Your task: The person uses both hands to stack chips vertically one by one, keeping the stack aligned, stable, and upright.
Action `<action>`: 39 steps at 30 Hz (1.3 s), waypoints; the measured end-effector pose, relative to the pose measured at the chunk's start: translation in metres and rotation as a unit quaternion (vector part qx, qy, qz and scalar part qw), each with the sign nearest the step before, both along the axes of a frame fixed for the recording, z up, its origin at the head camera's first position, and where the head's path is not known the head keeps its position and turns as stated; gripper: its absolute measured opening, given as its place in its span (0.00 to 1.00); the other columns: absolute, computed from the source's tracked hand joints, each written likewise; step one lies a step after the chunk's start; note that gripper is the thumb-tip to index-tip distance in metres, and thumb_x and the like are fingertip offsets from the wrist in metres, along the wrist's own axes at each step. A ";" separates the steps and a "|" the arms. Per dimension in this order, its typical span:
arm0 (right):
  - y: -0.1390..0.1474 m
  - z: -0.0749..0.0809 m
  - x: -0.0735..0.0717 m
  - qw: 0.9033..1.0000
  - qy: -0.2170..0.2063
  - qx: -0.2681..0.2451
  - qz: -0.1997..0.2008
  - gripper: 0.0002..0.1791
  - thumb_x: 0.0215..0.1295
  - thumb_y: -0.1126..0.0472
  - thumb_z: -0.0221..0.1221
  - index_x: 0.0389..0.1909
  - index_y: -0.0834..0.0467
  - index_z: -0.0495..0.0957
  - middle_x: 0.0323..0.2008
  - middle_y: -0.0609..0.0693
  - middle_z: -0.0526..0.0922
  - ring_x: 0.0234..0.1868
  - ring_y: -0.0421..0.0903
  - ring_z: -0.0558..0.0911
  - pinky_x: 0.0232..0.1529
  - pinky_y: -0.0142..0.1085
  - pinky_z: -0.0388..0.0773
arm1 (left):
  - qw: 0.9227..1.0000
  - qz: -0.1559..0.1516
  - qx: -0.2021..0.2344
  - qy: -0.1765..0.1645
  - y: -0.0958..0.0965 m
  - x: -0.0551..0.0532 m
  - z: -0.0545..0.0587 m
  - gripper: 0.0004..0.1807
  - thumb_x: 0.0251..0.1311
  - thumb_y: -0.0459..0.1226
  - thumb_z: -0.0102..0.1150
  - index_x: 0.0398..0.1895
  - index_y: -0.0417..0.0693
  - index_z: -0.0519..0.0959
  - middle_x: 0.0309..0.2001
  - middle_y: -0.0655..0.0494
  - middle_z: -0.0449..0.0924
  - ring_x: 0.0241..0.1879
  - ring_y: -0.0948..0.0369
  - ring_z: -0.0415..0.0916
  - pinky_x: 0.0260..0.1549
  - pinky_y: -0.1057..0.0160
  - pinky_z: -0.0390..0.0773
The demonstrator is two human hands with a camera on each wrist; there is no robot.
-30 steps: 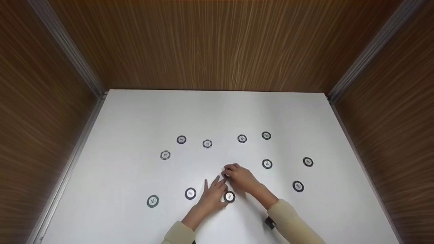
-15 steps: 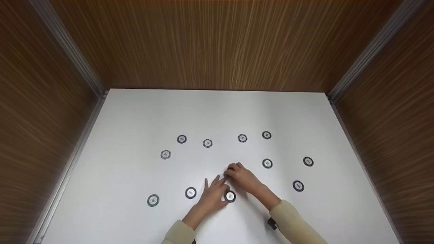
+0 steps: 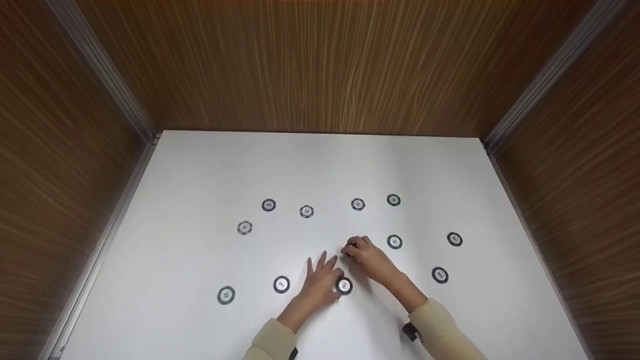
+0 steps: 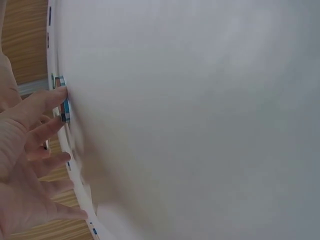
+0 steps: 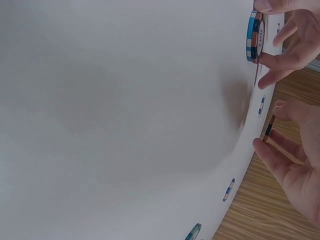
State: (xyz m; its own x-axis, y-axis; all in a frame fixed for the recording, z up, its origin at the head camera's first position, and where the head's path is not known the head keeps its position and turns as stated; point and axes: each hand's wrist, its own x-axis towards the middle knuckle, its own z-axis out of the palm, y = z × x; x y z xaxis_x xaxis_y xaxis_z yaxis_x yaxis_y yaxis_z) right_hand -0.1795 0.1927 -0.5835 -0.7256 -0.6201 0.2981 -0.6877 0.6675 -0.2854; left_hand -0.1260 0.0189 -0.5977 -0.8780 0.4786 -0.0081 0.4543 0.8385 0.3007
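Between the thumb and forefinger of a person's left hand, a short stack of poker chips is sitting pinched by its rim, the grip standing apart only as wide as the stack while the remaining fingers are lying splayed. Just ahead and to the right, the right hand is pinching what looks like a single chip by its edge, its grip spanning just that width.

Immediately left of the left grip, a dark-rimmed chip is lying flat, with a green-rimmed chip resting farther out. Near the right grip, on its right, another loose chip is lying face up; two dark chips are resting farther right. Beyond both hands, five more chips are forming a loose arc on the white tabletop.

Behind the grips, pale sleeves are covering the forearms. Farthest out, wood-grain panels are enclosing three sides, metal strips lining the corners.
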 end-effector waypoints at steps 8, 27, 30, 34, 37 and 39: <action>0.012 0.005 -0.001 1.000 -0.010 0.000 -0.029 0.11 0.52 0.69 0.64 0.38 0.56 0.81 0.43 0.54 0.75 0.45 0.50 0.74 0.43 0.39 0.77 | 1.000 0.001 -0.003 -0.008 0.010 -0.013 0.003 0.20 0.42 0.45 0.70 0.41 0.52 0.78 0.61 0.47 0.65 0.65 0.44 0.52 0.56 0.35 0.53; 0.034 0.012 -0.009 0.998 -0.020 -0.029 -0.049 0.12 0.50 0.73 0.63 0.36 0.57 0.81 0.41 0.55 0.75 0.42 0.52 0.74 0.37 0.42 0.78 | 0.998 0.036 0.055 0.011 0.025 -0.034 -0.006 0.17 0.42 0.44 0.70 0.35 0.50 0.77 0.60 0.47 0.67 0.64 0.44 0.53 0.56 0.34 0.53; 0.035 0.013 -0.009 0.998 -0.029 -0.032 -0.046 0.12 0.50 0.73 0.63 0.35 0.58 0.81 0.41 0.55 0.75 0.42 0.52 0.74 0.37 0.42 0.78 | 0.997 0.046 0.066 0.019 0.027 -0.036 -0.008 0.17 0.43 0.45 0.70 0.36 0.50 0.77 0.59 0.47 0.68 0.64 0.44 0.53 0.56 0.33 0.52; 0.035 0.015 -0.009 0.997 -0.041 -0.036 -0.047 0.12 0.50 0.73 0.63 0.35 0.58 0.81 0.41 0.54 0.76 0.41 0.51 0.74 0.36 0.42 0.78 | 0.994 0.064 0.087 0.030 0.030 -0.037 -0.011 0.18 0.42 0.45 0.69 0.37 0.51 0.78 0.58 0.48 0.69 0.64 0.44 0.54 0.56 0.33 0.50; 0.033 0.017 -0.009 0.997 -0.047 -0.034 -0.049 0.12 0.49 0.73 0.64 0.36 0.57 0.81 0.41 0.54 0.76 0.41 0.51 0.74 0.36 0.42 0.78 | 0.991 0.079 0.105 0.039 0.031 -0.037 -0.014 0.18 0.41 0.44 0.70 0.36 0.51 0.78 0.58 0.48 0.69 0.63 0.42 0.54 0.56 0.33 0.50; 0.033 0.019 -0.010 0.997 -0.050 -0.028 -0.051 0.13 0.49 0.73 0.64 0.36 0.57 0.81 0.42 0.54 0.76 0.41 0.50 0.74 0.36 0.41 0.78 | 0.988 0.089 0.117 0.039 0.032 -0.037 -0.015 0.17 0.41 0.44 0.71 0.36 0.52 0.78 0.58 0.48 0.69 0.64 0.42 0.53 0.56 0.33 0.48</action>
